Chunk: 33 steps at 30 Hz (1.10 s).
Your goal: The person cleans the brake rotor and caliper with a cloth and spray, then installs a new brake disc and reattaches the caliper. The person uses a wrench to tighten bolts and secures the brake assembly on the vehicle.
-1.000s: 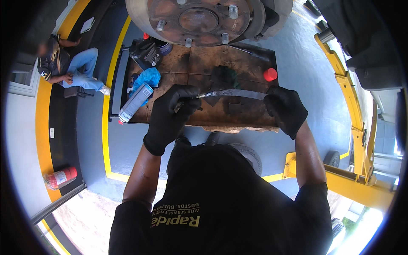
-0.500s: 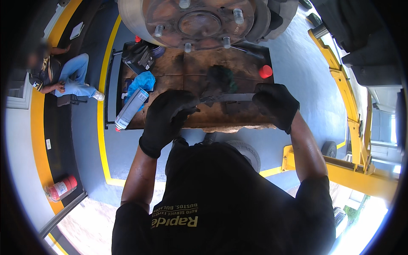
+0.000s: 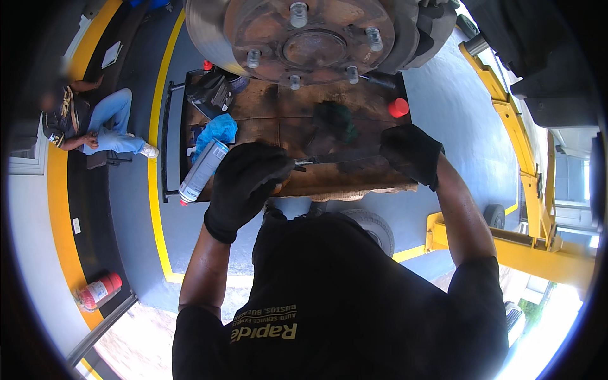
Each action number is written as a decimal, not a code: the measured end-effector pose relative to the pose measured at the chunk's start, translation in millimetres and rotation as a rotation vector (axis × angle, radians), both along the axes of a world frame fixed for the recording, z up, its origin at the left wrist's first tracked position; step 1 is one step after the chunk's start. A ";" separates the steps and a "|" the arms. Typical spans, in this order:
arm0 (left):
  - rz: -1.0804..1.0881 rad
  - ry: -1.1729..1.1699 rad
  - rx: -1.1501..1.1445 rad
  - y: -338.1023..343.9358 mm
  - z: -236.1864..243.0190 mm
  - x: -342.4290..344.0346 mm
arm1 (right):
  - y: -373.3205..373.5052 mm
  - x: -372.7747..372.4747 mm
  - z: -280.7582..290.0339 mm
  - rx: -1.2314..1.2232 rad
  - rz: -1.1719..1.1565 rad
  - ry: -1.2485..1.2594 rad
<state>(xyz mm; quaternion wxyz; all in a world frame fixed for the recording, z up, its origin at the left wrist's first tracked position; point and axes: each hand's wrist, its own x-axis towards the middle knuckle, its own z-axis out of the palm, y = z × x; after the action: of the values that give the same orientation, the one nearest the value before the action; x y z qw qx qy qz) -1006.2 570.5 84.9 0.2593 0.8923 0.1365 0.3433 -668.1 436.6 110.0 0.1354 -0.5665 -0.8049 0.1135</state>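
Observation:
In a black glove, my left hand (image 3: 249, 180) is closed round a small metal part (image 3: 301, 163), whose end sticks out past the fingertips. My right hand (image 3: 411, 154), gloved the same way, is pinched on one end of a thin, flat strip (image 3: 348, 155). The strip looks dark and smeared and stretches across toward the left hand; whether it touches the metal part I cannot tell. Both hands are above the near part of a stained, cardboard-lined tray (image 3: 259, 104). A brake disc and hub (image 3: 313, 47) with bare wheel studs hang beyond them.
A spray can (image 3: 204, 170) leans by a blue cloth (image 3: 218, 128) at the tray's left. A dark rag (image 3: 335, 120) and red cap (image 3: 398, 107) are on the tray. Yellow lift arms (image 3: 525, 158) stand right; a seated person (image 3: 95, 126) and fire extinguisher (image 3: 99, 291) are left.
The view has shifted a little. The strip, pale grey and distinct before, now looks dark and smeared. My left hand has turned slightly, showing more of the metal part; both hands remain closed.

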 end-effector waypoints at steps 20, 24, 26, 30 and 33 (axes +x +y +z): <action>0.377 -0.318 -1.159 -10.5 -82.1 -108.7 | 308.5 -74.0 -184.7 0.262 -0.491 0.028; 0.375 -0.362 -1.226 -1.4 -64.2 -119.7 | 345.4 -120.3 -165.7 0.383 -0.328 -0.275; 0.372 -0.350 -1.217 3.0 -61.7 -124.7 | 355.4 -129.5 -166.0 0.393 -0.268 -0.359; 0.370 -0.347 -1.312 12.5 -62.6 -132.8 | 374.7 -135.8 -172.0 0.288 -0.236 -0.400; 0.349 -0.261 -1.304 17.9 -67.1 -141.5 | 382.8 -142.7 -165.1 0.056 -0.257 -0.375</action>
<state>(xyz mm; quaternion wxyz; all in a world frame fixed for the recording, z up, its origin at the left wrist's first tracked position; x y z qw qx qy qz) -1147.8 588.4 17.8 0.6987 0.4701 0.4246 0.3325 -810.8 819.4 -55.1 0.0124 -0.6714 -0.7402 -0.0340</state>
